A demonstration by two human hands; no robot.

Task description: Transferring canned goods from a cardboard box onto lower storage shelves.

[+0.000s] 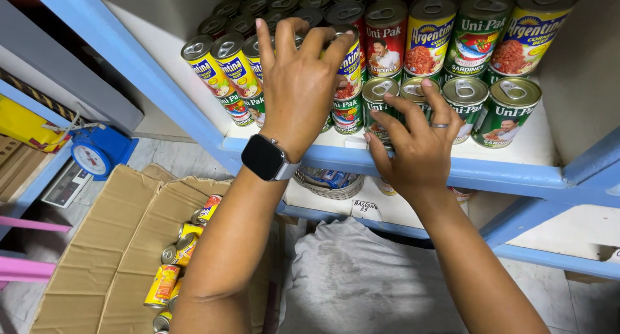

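Yellow-and-blue labelled metal tin (349, 66) stands on another can on the white shelf with blue front edge (516, 169), the left hand (300, 82) spread over it, fingers curled around its top — the right hand (416, 143) rests fingers splayed against a green-labelled tin (378, 101) beside it — more cans lie in a cardboard box (103, 256) below.

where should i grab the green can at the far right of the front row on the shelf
Grip the green can around its round side wall, coming from the open shelf front. It stands upright at the row's end, with free space on its right; another can touches its left, and the pull-tab lid gives no firm hold. The right hand is nearest.
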